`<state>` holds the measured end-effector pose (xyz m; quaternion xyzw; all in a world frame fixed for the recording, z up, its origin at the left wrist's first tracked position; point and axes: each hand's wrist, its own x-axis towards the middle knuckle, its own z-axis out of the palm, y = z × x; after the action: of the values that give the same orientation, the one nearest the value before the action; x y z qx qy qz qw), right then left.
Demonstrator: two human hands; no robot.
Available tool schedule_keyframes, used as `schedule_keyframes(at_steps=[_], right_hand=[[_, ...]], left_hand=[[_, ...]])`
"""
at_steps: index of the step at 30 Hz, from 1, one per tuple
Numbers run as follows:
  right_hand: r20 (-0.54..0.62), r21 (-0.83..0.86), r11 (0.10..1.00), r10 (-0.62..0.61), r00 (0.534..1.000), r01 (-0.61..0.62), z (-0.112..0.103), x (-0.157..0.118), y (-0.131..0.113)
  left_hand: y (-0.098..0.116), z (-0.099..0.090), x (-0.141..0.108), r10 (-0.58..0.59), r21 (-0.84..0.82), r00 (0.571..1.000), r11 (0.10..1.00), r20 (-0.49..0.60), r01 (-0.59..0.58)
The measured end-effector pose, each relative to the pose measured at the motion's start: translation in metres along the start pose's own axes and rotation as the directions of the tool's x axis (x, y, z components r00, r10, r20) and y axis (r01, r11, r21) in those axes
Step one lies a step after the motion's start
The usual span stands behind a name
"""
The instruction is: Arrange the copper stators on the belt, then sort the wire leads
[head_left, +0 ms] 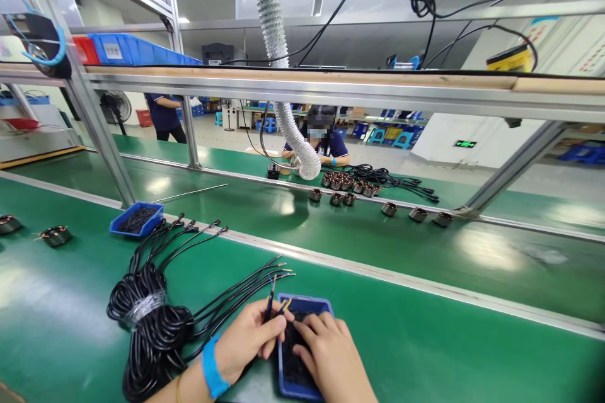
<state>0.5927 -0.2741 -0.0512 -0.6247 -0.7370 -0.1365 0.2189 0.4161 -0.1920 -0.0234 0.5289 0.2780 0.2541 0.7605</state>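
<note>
My left hand [258,334], with a blue band on its wrist, is closed on the stripped end of a black cable, whose yellow and blue wires [284,307] stick up between thumb and fingers. My right hand [326,346] reaches into a blue bin [307,392] of small black pieces [292,362], its fingers bent; whether they hold a piece is hidden. The two hands are close together, the left at the bin's left edge. Left of them lies a tied bundle of black cables [155,334], its wire ends fanned out behind my left hand.
A second blue bin [137,219] of black pieces stands behind the bundle. Copper-wound cores [57,235] lie at far left, with more [390,209] across the line. A metal frame post [94,88] rises at left. A person [338,145] sits opposite, near a flexible duct [283,119].
</note>
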Motion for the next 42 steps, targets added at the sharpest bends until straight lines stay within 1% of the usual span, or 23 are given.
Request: schedule_keyframes(at_steps=[1, 3, 5, 7, 9, 11, 14, 16, 17, 20, 22, 23, 25, 27, 30, 33, 35, 40, 42], right_hand=[[0.013, -0.04, 0.999, -0.004, 1.0, 0.005, 0.006, 0.0, -0.002], [0.019, -0.059, 0.998, 0.029, 0.999, -0.028, 0.014, 0.0, -0.006], [0.013, -0.047, 0.997, 0.067, 0.998, -0.066, 0.014, -0.001, -0.007], [0.021, -0.018, 0.995, 0.095, 0.995, -0.095, 0.01, -0.003, -0.007], [0.041, 0.059, 0.989, 0.133, 0.99, -0.135, 0.004, -0.004, -0.006], [0.044, 0.179, 0.967, 0.178, 0.983, -0.183, 0.0, -0.005, -0.003], [-0.014, 0.336, 0.911, 0.26, 0.965, -0.241, -0.004, -0.006, -0.001], [-0.04, 0.437, 0.853, 0.337, 0.941, -0.287, -0.005, -0.005, -0.002], [-0.04, 0.497, 0.81, 0.381, 0.924, -0.312, -0.007, -0.005, -0.003], [-0.005, 0.683, 0.637, 0.495, 0.869, -0.359, -0.011, -0.001, -0.013], [0.001, 0.767, 0.539, 0.542, 0.841, -0.348, -0.013, 0.002, -0.021], [-0.007, 0.793, 0.508, 0.56, 0.828, -0.336, -0.014, 0.004, -0.025], [-0.037, 0.821, 0.478, 0.591, 0.806, -0.312, -0.013, 0.005, -0.031], [-0.069, 0.821, 0.486, 0.604, 0.794, -0.299, -0.012, 0.005, -0.036], [-0.112, 0.79, 0.542, 0.585, 0.804, -0.284, -0.011, 0.003, -0.038], [-0.154, 0.764, 0.585, 0.575, 0.803, -0.272, -0.012, 0.001, -0.038], [-0.163, 0.756, 0.594, 0.578, 0.8, -0.275, -0.013, 0.0, -0.037], [-0.163, 0.743, 0.615, 0.549, 0.819, -0.264, -0.013, 0.001, -0.038], [-0.171, 0.73, 0.629, 0.548, 0.819, -0.268, -0.011, 0.001, -0.04]], left_hand=[[-0.002, 0.0, 0.0, -0.004, 0.02, 1.0, 1.0, -0.007, 0.004], [-0.004, 0.001, 0.0, -0.013, 0.031, 1.0, 0.999, -0.006, 0.013], [-0.006, 0.001, 0.0, -0.026, 0.027, 1.0, 0.999, 0.014, 0.026], [-0.007, 0.002, -0.001, -0.041, 0.028, 0.999, 0.999, 0.025, 0.04], [-0.007, 0.003, -0.001, -0.044, 0.025, 0.999, 0.999, 0.02, 0.043], [-0.007, 0.004, -0.001, -0.029, 0.014, 1.0, 0.999, -0.001, 0.029], [-0.006, 0.005, -0.001, -0.042, 0.008, 0.998, 0.999, -0.038, 0.043], [-0.005, 0.005, 0.0, -0.064, 0.007, 0.995, 0.998, -0.08, 0.065], [-0.005, 0.004, 0.001, -0.067, 0.005, 0.992, 0.998, -0.103, 0.068], [-0.003, 0.005, 0.001, -0.04, 0.005, 0.989, 0.999, -0.141, 0.041], [-0.001, 0.006, 0.001, -0.021, 0.009, 0.989, 1.0, -0.143, 0.022], [-0.001, 0.007, 0.0, -0.014, 0.012, 0.99, 1.0, -0.143, 0.016], [0.0, 0.009, -0.001, -0.014, 0.02, 0.991, 1.0, -0.136, 0.016], [0.0, 0.01, -0.003, -0.016, 0.028, 0.993, 0.999, -0.121, 0.02], [0.0, 0.012, -0.004, -0.017, 0.033, 0.996, 0.999, -0.083, 0.02], [0.0, 0.013, -0.005, -0.016, 0.025, 0.997, 1.0, -0.076, 0.018], [0.0, 0.013, -0.006, -0.02, 0.021, 0.997, 1.0, -0.081, 0.021], [0.001, 0.012, -0.007, -0.013, 0.011, 0.996, 1.0, -0.085, 0.014], [0.0, 0.013, -0.006, -0.003, 0.006, 0.997, 1.0, -0.081, 0.003]])
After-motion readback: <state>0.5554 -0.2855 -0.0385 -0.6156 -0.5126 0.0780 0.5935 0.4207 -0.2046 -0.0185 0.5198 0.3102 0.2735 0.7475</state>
